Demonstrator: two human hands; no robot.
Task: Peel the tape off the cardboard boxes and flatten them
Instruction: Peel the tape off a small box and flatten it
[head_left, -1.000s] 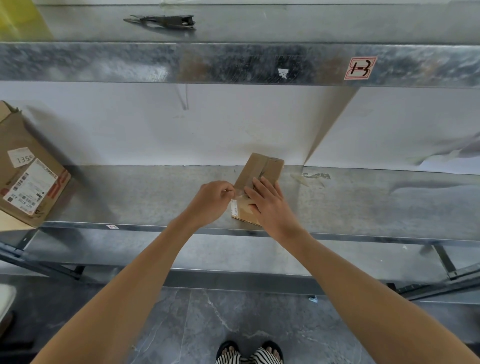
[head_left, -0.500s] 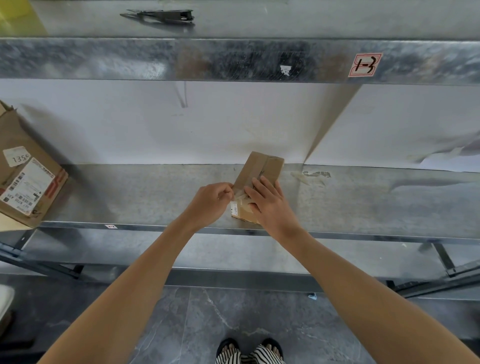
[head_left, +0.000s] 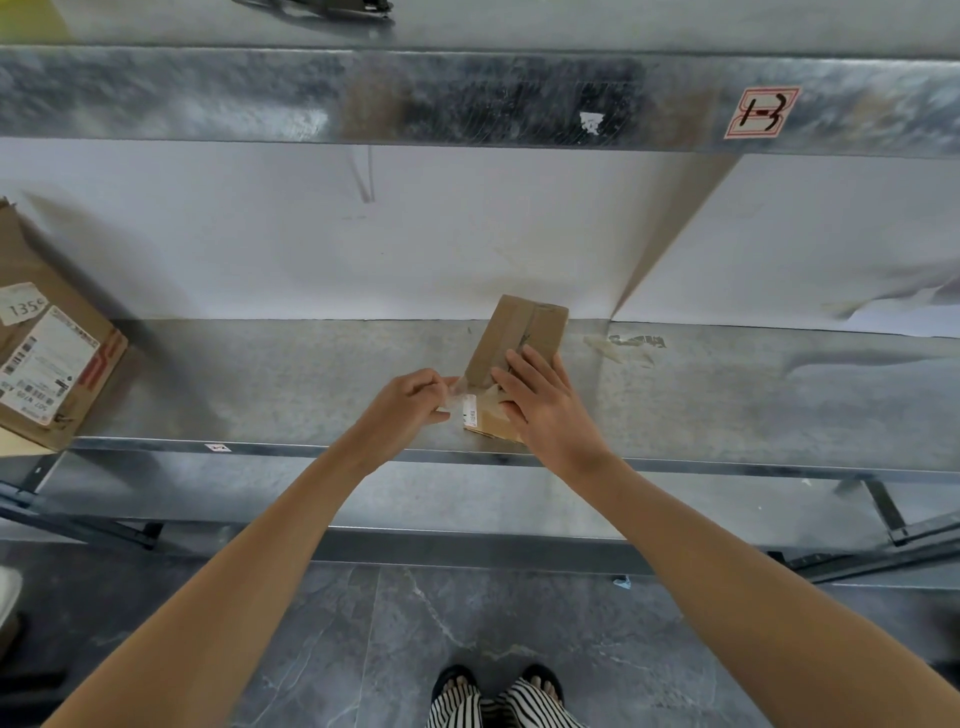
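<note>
A small brown cardboard box (head_left: 524, 332) lies on the metal shelf (head_left: 291, 384), its far end toward the white wall. My right hand (head_left: 545, 400) presses flat on the box's near half with straight fingers. My left hand (head_left: 410, 405) sits just left of the box and pinches a strip of clear tape (head_left: 462, 397) that stretches from the box's left edge. A small white label (head_left: 469, 410) shows on the tape near the box's front corner.
A larger cardboard box (head_left: 47, 364) with shipping labels sits at the shelf's left end. An upper metal shelf (head_left: 467, 98) carries a red-bordered tag (head_left: 761, 113) and a dark tool (head_left: 322, 6). A scrap of tape (head_left: 623, 345) sticks to the shelf right of the small box.
My left hand has drawn slightly left, pulling the tape farther off the box. My right hand stays pressed on the box.
</note>
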